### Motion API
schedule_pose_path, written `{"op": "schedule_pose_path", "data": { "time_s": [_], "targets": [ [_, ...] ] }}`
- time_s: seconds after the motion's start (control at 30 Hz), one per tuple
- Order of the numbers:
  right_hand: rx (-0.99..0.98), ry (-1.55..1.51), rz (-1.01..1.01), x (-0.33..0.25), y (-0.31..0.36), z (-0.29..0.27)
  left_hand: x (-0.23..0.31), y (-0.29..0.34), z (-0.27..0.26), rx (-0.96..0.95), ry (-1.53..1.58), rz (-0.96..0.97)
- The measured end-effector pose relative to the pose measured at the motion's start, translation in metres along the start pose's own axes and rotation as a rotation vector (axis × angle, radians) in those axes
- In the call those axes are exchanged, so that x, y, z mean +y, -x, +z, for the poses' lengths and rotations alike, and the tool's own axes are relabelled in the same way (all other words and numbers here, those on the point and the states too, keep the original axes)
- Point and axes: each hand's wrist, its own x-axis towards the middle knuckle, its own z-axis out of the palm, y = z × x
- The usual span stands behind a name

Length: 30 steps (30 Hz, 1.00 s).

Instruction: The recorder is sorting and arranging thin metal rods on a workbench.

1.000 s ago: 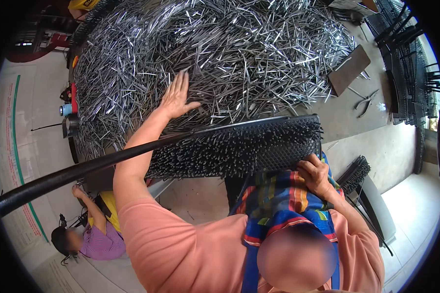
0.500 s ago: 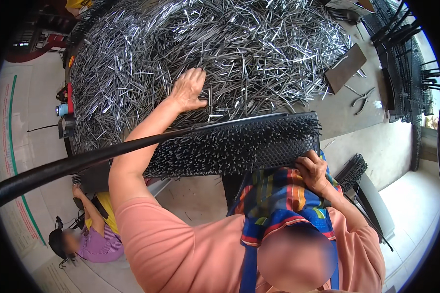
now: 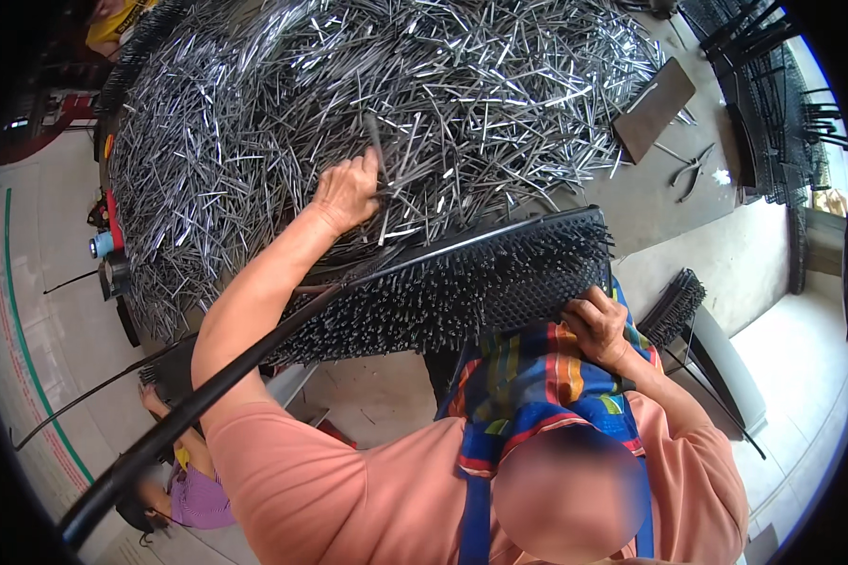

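My left hand [image 3: 347, 193] is closed at the near side of a big heap of thin, shiny dark strips [image 3: 462, 104]. From its fingers a few of these strips stick out, one blurred. Below the heap a long black perforated panel [image 3: 537, 299] slants across, thickly set with short black bristle-like strips. Bare holes show towards its near right part. My right hand [image 3: 595, 325] is curled closed at the panel's near right edge, above a colourful checked apron [image 3: 537, 363]. Its fingertips are partly hidden.
A black rod [image 3: 207, 400] crosses over my left arm. Right of the heap lie a brown flat plate [image 3: 655, 110] and pliers [image 3: 693, 174]. Another bristled piece [image 3: 674, 306] stands by my right side. At lower left is another person in a purple top [image 3: 198, 494].
My left hand has gone from fingers spread on the heap to closed on strips, shifting slightly left and nearer. The rod slants more steeply. My right hand stays at the panel's edge.
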Motion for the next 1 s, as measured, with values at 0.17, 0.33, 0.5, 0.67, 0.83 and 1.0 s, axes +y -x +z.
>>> {"op": "schedule_pose_path", "data": {
  "time_s": [0.17,0.33,0.5,0.67,0.83,1.0],
  "targets": [
    [-0.009,0.014,-0.034,0.003,-0.002,-0.004,0.022,-0.019,-0.008,0.073,-0.053,0.037],
    [-0.008,0.014,-0.048,0.001,-0.006,-0.005,0.021,-0.024,-0.016,0.039,0.036,-0.112],
    [0.006,0.023,-0.040,0.002,-0.004,-0.005,-0.001,-0.010,-0.004,0.155,0.000,-0.067],
    [-0.003,0.028,-0.039,0.002,-0.002,-0.004,0.016,-0.023,0.000,0.179,-0.134,0.048],
    [-0.004,0.038,-0.019,-0.003,-0.002,-0.005,0.007,-0.019,-0.013,0.023,0.083,-0.104],
    [0.006,-0.006,-0.012,0.000,0.001,-0.007,-0.029,0.021,-0.036,0.062,0.089,-0.129]
  ]
}}
